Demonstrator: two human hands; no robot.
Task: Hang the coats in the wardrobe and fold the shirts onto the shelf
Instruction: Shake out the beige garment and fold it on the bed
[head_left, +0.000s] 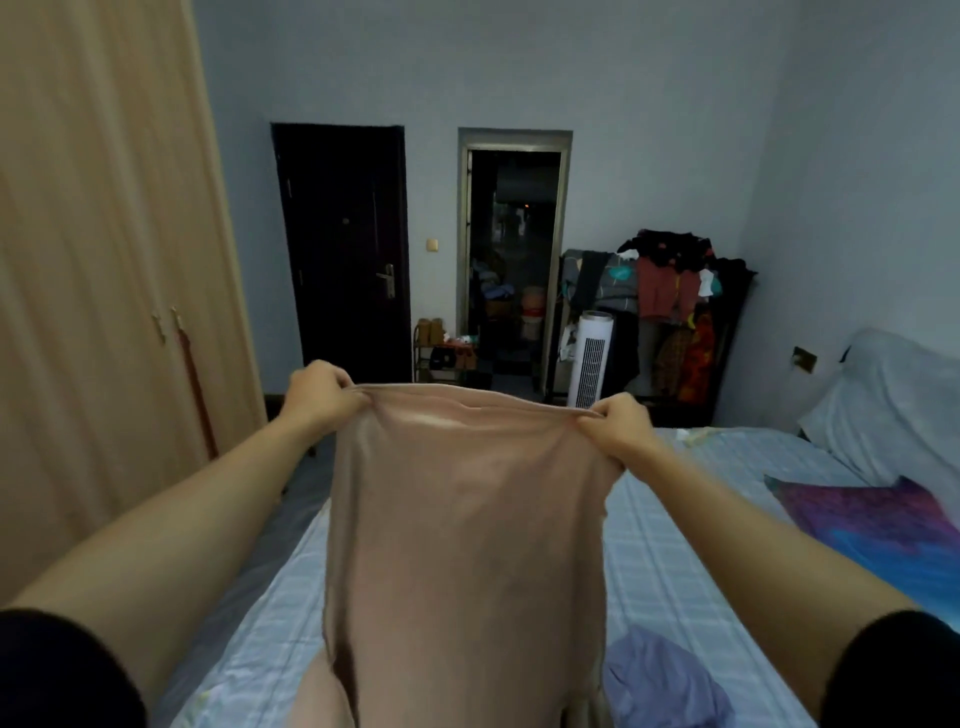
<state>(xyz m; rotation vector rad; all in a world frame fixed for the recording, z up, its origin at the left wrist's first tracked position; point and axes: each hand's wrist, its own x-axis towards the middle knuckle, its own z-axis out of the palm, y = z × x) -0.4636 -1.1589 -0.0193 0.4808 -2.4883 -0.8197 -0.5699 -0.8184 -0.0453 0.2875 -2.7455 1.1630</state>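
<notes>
Item: pink shirt (467, 545), being held up in the air over the bed (691, 525), its long axis hanging straight down from a top edge stretched level between the hands. The left hand (319, 395) and right hand (621, 428) are standing well apart, each pinching one upper corner with curled fingers, the garment spanning the gap and falling toward the person, neither hand plainly nearer to it. Judged: the fold is turning on this even two-corner hold, with the pale wardrobe (104, 260) waiting at left.
</notes>
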